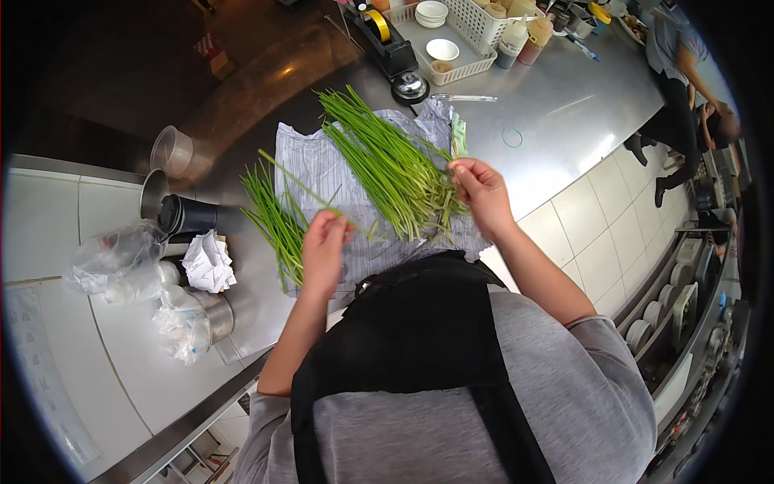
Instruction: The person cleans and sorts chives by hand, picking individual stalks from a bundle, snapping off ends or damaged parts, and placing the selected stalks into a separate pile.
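Note:
A large bunch of green chives (375, 153) lies slantwise on a grey striped cloth (302, 153), its pale trimmed-looking ends toward me. My left hand (324, 250) is closed in a pinch on a single chive stalk, which slants up and left from the fingers. Left of that hand a smaller pile of chives (270, 214) rests partly on the cloth. My right hand (481, 192) is pinched at the right side of the big bunch, where a thin chive stalk meets its fingertips. Pale loose scraps (439, 211) are strewn by the bunch's ends.
Behind the cloth are a tape dispenser (387, 44), a call bell (409, 86), a pen (463, 98) and a white basket (463, 68). At left stand a clear plastic cup (172, 151), a black container (189, 216) and plastic bags (117, 254). Another person (673, 60) is at far right.

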`<action>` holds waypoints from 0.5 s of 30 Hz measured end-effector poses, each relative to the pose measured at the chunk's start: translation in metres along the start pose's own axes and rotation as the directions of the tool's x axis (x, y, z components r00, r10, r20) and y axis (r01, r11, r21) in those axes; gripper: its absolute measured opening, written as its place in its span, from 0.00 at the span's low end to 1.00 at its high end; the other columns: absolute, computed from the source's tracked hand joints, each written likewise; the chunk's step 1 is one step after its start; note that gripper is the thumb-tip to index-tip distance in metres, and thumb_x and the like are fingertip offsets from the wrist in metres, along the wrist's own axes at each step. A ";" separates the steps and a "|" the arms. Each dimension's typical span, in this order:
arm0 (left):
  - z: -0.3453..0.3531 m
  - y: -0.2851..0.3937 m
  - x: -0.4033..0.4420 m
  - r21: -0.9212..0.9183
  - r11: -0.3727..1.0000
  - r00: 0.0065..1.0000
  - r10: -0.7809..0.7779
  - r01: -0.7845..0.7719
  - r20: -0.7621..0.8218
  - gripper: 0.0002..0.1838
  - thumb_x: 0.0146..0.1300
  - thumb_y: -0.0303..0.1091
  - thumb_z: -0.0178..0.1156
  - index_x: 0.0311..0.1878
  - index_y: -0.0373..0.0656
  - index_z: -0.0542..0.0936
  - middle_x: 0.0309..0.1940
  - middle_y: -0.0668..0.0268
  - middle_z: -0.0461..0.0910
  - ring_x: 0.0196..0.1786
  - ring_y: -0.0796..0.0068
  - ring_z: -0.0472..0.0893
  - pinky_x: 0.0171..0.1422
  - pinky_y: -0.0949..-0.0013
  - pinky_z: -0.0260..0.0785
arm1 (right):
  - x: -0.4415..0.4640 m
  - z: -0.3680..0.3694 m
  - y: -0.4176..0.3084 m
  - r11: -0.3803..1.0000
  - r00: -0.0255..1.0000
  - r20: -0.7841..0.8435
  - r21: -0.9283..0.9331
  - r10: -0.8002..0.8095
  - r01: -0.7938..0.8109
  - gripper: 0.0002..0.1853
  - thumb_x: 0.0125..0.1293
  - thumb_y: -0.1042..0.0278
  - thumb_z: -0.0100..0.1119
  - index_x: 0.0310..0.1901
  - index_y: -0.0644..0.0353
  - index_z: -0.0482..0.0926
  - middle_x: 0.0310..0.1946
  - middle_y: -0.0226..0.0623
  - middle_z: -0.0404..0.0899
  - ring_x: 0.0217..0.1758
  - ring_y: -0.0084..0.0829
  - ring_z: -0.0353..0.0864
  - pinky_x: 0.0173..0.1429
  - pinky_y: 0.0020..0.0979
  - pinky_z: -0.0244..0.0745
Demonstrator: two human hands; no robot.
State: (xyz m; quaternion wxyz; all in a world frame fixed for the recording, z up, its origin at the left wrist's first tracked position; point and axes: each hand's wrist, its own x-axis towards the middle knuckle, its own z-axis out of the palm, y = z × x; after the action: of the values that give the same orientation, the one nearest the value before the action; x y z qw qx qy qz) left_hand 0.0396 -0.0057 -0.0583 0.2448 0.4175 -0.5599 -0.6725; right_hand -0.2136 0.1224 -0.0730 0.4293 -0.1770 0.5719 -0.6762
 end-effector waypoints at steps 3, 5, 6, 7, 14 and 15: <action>-0.053 -0.028 -0.004 0.181 0.983 0.993 0.040 -0.019 -0.112 0.04 0.67 0.29 0.54 0.39 0.39 0.75 0.31 0.68 0.78 0.38 0.80 0.79 0.42 0.76 0.69 | 0.005 -0.024 -0.005 0.791 0.958 0.016 -0.560 -0.286 0.245 0.08 0.65 0.74 0.57 0.45 0.61 0.80 0.31 0.36 0.80 0.28 0.28 0.76 0.30 0.25 0.68; -0.081 -0.040 -0.007 0.372 0.928 0.980 0.048 0.028 -0.192 0.06 0.64 0.31 0.58 0.38 0.38 0.76 0.26 0.69 0.78 0.31 0.80 0.79 0.37 0.75 0.69 | 0.007 -0.036 -0.005 0.372 0.887 0.151 -0.868 -0.436 0.330 0.10 0.56 0.75 0.63 0.41 0.60 0.80 0.34 0.40 0.79 0.34 0.39 0.77 0.35 0.32 0.70; -0.086 -0.038 -0.009 0.369 0.929 0.979 0.044 0.032 -0.197 0.06 0.64 0.31 0.58 0.38 0.38 0.76 0.26 0.69 0.78 0.31 0.80 0.79 0.37 0.75 0.69 | 0.005 -0.034 -0.008 0.371 0.889 0.155 -0.868 -0.431 0.332 0.10 0.56 0.75 0.63 0.41 0.60 0.80 0.34 0.40 0.79 0.34 0.39 0.77 0.35 0.32 0.70; -0.091 -0.037 -0.010 0.513 0.857 0.974 0.066 0.057 -0.218 0.07 0.62 0.32 0.60 0.36 0.38 0.76 0.22 0.68 0.77 0.28 0.79 0.78 0.35 0.73 0.69 | 0.002 -0.031 -0.013 0.147 0.853 0.204 -0.940 -0.480 0.308 0.10 0.54 0.74 0.64 0.39 0.59 0.79 0.35 0.38 0.78 0.36 0.40 0.76 0.38 0.34 0.70; -0.076 -0.013 -0.016 0.800 0.593 0.940 0.211 0.094 -0.267 0.09 0.57 0.35 0.65 0.34 0.40 0.77 0.17 0.65 0.74 0.22 0.68 0.75 0.30 0.66 0.67 | 0.006 0.025 0.005 -0.067 0.715 0.513 -0.831 -0.475 0.553 0.06 0.52 0.74 0.57 0.33 0.57 0.78 0.34 0.35 0.76 0.39 0.39 0.75 0.43 0.38 0.71; -0.071 -0.014 -0.014 0.800 0.593 0.941 0.212 0.090 -0.264 0.09 0.57 0.35 0.65 0.34 0.40 0.77 0.17 0.65 0.74 0.22 0.68 0.75 0.30 0.66 0.67 | 0.010 0.031 0.020 -0.008 0.729 0.583 -0.783 -0.359 0.622 0.06 0.52 0.74 0.56 0.33 0.58 0.78 0.34 0.36 0.78 0.40 0.39 0.77 0.44 0.38 0.72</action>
State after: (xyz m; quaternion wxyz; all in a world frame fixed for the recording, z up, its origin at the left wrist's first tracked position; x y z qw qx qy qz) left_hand 0.1079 -0.0302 -0.0692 0.1443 0.5697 -0.7664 -0.2592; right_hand -0.1893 0.0959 -0.0849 0.0126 -0.6614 0.7069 -0.2503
